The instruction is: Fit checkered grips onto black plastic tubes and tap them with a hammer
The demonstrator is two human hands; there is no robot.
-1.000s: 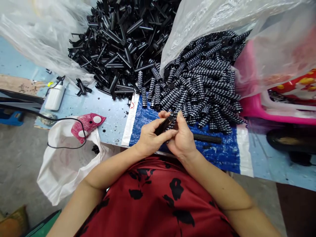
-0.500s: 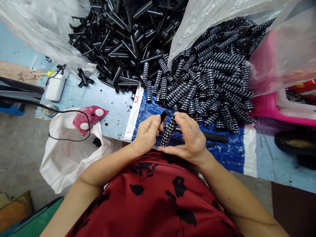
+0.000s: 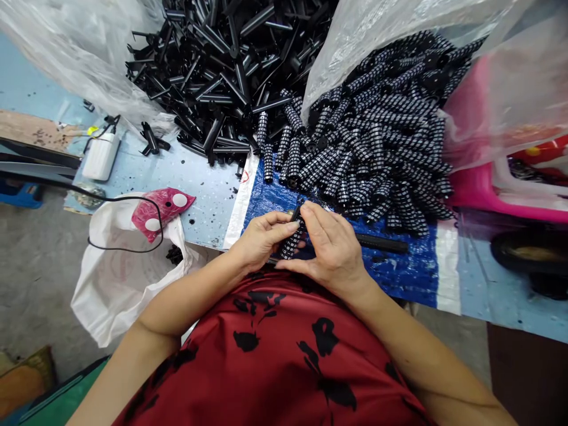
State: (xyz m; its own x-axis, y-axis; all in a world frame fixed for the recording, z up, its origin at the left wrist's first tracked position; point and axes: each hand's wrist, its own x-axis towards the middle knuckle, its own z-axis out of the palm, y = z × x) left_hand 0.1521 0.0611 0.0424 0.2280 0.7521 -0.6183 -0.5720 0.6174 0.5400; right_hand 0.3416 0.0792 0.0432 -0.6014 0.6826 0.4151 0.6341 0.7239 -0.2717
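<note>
Between my hands, near the bench's front edge, is a short black tube patterned with small white squares (image 3: pixel 290 247), held at a tilt. My right hand (image 3: pixel 332 248) grips it between the fingertips at its upper end and the thumb near its lower end. Closed on the tube's side is my left hand (image 3: pixel 261 238), thumb against a dark part along it; where that part ends I cannot make out. A black rod (image 3: pixel 384 243) lies on the blue sheet (image 3: pixel 399 275), its left end hidden behind my right hand.
Plain black plastic pieces (image 3: pixel 213 77) are heaped at the back, with patterned tubes (image 3: pixel 368 154) piled to their right. Clear plastic bags (image 3: pixel 350 53) drape both heaps. A pink bin (image 3: pixel 479 183) stands right; a white sack (image 3: pixel 106 296) hangs left beside a black cable (image 3: pixel 119 200).
My left hand has brought its black piece from apart to against the patterned tube. My right hand and the tube have shifted slightly left.
</note>
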